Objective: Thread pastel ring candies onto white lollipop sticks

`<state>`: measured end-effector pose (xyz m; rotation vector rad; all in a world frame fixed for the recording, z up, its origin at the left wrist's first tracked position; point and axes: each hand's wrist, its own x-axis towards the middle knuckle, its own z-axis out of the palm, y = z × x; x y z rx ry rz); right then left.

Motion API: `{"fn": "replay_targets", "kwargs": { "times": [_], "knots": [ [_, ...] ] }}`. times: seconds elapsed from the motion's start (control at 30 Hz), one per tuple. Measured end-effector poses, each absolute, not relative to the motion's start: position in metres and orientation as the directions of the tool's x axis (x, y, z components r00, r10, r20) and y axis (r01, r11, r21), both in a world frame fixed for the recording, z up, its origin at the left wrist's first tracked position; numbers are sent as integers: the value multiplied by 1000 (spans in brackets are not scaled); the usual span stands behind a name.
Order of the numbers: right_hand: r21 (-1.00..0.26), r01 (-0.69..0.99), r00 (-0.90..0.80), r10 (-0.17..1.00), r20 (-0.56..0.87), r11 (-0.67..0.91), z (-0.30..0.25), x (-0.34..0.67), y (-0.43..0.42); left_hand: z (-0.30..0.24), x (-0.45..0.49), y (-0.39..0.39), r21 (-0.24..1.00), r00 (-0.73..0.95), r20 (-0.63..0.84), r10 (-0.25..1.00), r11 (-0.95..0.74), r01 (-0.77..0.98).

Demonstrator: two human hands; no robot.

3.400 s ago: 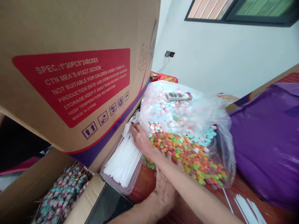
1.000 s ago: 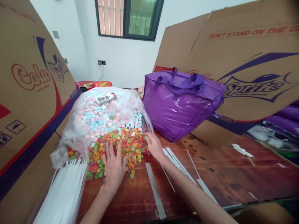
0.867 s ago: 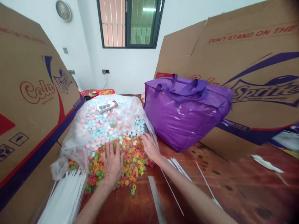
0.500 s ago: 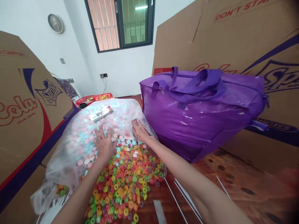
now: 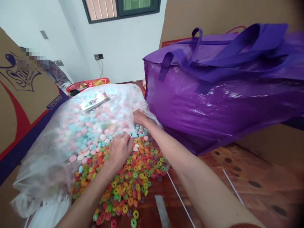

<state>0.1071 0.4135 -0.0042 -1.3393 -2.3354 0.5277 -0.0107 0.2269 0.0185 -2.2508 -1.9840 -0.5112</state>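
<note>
A big clear plastic bag (image 5: pixel 71 117) bulges with pink, white and pale blue round candies (image 5: pixel 89 133). Its mouth faces me, and colourful ring-shaped gummies (image 5: pixel 133 177) spread out in front of it. My left hand (image 5: pixel 120 147) is closed at the edge of the bag's mouth, its curled fingers apparently pinching the film just above the gummies. To its right, my right hand (image 5: pixel 140 117) reaches into the mouth, partly under the film. Its fingertips are hidden there. On top of the bag lies a stack of printed cards or labels (image 5: pixel 95 102).
A large purple zip bag (image 5: pixel 190 104) stands close on the right, before a cardboard carton (image 5: pixel 261 139). Another carton (image 5: pixel 26 104) borders the left. White sticks (image 5: pixel 180 199) and a flat metal strip (image 5: pixel 162 210) lie on the brown tabletop (image 5: pixel 204 177). Behind sits a red basket (image 5: pixel 78 85); a person's sleeve (image 5: pixel 55 71) shows.
My left hand, spread flat on the bag before, has closed and moved right to the mouth's edge. My right hand is further under the film. The view has tilted down and moved closer.
</note>
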Motion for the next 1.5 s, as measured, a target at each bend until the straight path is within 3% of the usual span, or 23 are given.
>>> {"fn": "replay_targets", "kwargs": {
  "times": [0.13,0.23,0.43,0.57,0.8,1.0,1.1,1.2,1.33,1.43,1.5],
  "knots": [
    [-511,719,-498,862,95,471,0,122,401,11,-18,251,37,53,387,920,-74,997],
    [-522,717,-497,864,82,462,0,128,388,11,-33,272,43,25,333,942,-42,998],
    [-519,740,-464,883,68,428,-3,130,351,10,-28,280,173,-106,238,965,65,983],
    [-491,774,-401,910,107,399,-2,126,316,12,-29,272,260,-73,197,978,20,965],
    [-417,826,-244,908,341,379,-3,115,259,30,-49,253,485,79,128,989,-132,865],
    [-422,819,-252,904,345,389,3,114,212,25,-55,224,645,172,53,984,-165,746],
    [-419,812,-280,902,329,406,10,118,196,21,-49,211,598,257,114,960,-273,753],
    [-431,732,-411,847,336,527,25,137,186,18,-42,200,494,263,235,936,-348,797],
    [-528,591,-470,793,388,609,37,193,171,7,-38,188,353,245,339,908,-364,862],
    [-570,739,-249,932,265,360,29,253,152,-5,-37,183,286,253,391,885,-378,880],
    [-456,886,-21,990,136,81,20,292,134,-12,-36,181,252,253,428,868,-383,889]
  ]
}}
